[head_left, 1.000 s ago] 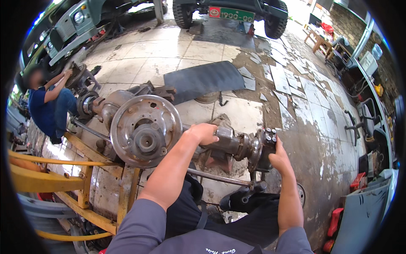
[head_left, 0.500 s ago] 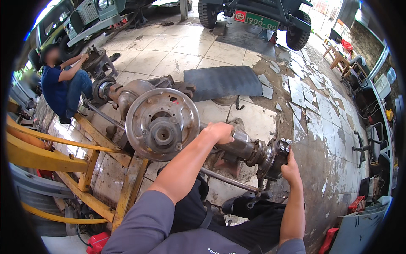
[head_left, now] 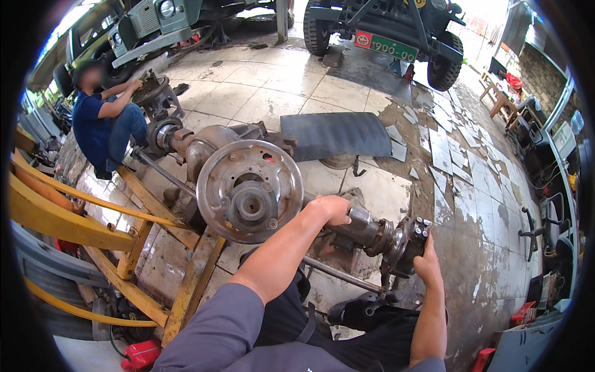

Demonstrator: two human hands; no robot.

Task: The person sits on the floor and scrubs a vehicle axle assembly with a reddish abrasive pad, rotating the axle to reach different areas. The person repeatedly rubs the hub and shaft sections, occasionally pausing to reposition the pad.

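A greasy vehicle axle (head_left: pixel 359 226) lies across the floor in front of me, with a round metal backing plate (head_left: pixel 282 180) standing before its middle. My left hand (head_left: pixel 334 209) rests over the axle tube, fingers curled round it and partly hidden. At the tube's right end is a dark steering knuckle (head_left: pixel 406 245) with several bright bolt heads on top. My right hand (head_left: pixel 427 265) grips the outer side of this knuckle, thumb pointing up; its other fingers are out of sight behind it. A long tie rod (head_left: pixel 344 274) runs below the axle, near my knees.
Yellow metal frame (head_left: pixel 192 291) stands at left. A co-worker (head_left: pixel 111 124) squats at the axle's far end, hands on its hub. A dark curved panel (head_left: pixel 338 136) lies beyond the axle; broken tiles (head_left: pixel 441 152) lie to the right. Two vehicles stand behind, one with a green plate (head_left: pixel 393 48).
The whole view has shifted, so the scene sits slightly lower and farther right. Both my hands keep their places on the axle tube and the knuckle.
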